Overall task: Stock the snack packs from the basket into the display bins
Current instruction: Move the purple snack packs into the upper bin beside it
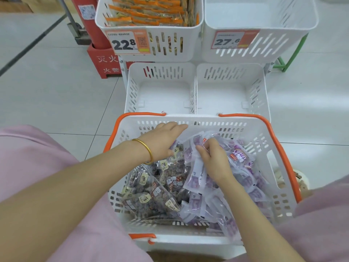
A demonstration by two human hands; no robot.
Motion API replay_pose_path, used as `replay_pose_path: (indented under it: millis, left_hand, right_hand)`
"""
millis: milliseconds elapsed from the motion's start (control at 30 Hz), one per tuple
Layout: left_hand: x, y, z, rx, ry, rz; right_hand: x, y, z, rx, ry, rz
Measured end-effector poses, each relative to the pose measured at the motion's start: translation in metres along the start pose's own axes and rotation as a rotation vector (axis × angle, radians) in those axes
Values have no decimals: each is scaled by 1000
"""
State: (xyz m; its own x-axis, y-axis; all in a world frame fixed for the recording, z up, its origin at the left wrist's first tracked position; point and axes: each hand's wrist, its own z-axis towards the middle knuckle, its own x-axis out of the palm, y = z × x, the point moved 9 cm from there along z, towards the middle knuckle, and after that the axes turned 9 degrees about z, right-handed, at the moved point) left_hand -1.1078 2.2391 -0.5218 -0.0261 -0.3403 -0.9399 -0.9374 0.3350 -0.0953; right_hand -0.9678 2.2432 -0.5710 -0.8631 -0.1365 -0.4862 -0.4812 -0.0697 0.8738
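Observation:
A white basket (272, 167) with orange handles sits in front of me, full of snack packs. Dark packs with cream labels (151, 191) fill its left half and several purple packs (251, 188) fill its right half. My left hand (162, 140), with a gold bangle on the wrist, lies over the far left packs with fingers stretched toward the basket's back wall. My right hand (213, 159) grips a bunch of purple packs (194, 178) in the middle. Beyond the basket stand two empty lower bins, left (162, 87) and right (230, 87).
Above them an upper left bin (149, 25) holds orange packs behind a 22.8 price tag. The upper right bin (264, 19), tagged 27.6, holds nothing. A red fire extinguisher stand (103, 59) is on the tiled floor at left. My knees in pink flank the basket.

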Motion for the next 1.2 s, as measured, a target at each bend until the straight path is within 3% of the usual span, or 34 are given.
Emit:
replay_pose_path:
  millis: [300, 533, 667, 800, 1000, 1067, 1200]
  left_hand:
    - [38, -23, 16, 64, 35, 27]
    - [3, -37, 27, 167, -257, -210]
    - [-20, -39, 23, 159, -287, -287]
    - [-20, -30, 20, -22, -175, -658]
    - [-57, -48, 16, -71, -23, -1484]
    - [-72, -48, 17, -71, 17, -1601]
    - [-87, -49, 22, -16, 108, -1609]
  right_hand:
    - [-18, -25, -2, 151, -60, 183]
    - [-30, 4, 1, 116, -74, 443]
    - [-54, 22, -1, 61, -221, 456]
    - [-85, 51, 3, -43, -359, 419]
    - [-135, 124, 40, -208, -452, 336]
    - [-148, 147, 54, -248, -460, 307]
    - [-164, 163, 73, -249, -498, 278]
